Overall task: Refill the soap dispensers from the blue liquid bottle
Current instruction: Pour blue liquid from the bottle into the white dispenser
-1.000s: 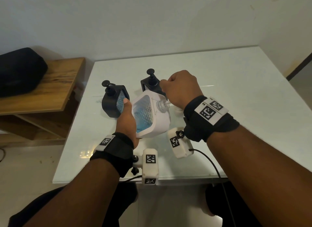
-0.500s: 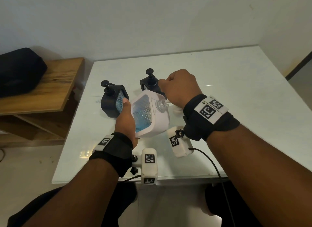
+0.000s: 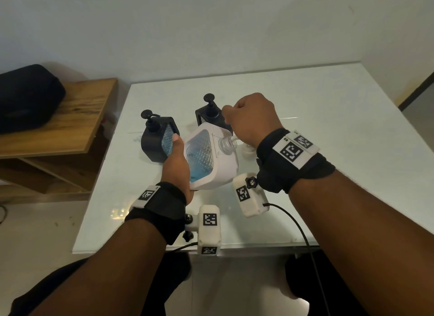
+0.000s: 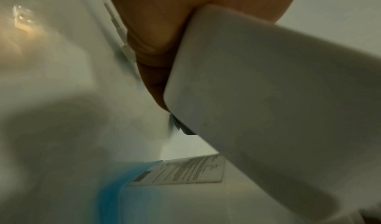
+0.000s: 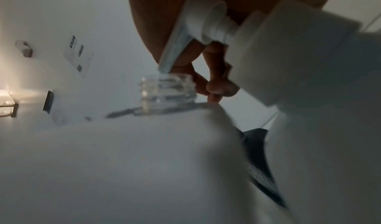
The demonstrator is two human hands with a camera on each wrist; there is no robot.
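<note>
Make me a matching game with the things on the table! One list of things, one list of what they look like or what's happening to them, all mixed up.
Things:
1. white dispenser
2. pump head
3. black dispenser on the left
4. black bag

States:
A. lies on the wooden shelf
B. stands upright with its pump on
C. tilted, held by the left hand
D. pulled out, held in the right hand

Pairs: 1-C, 2-D, 3-B, 4-A
</note>
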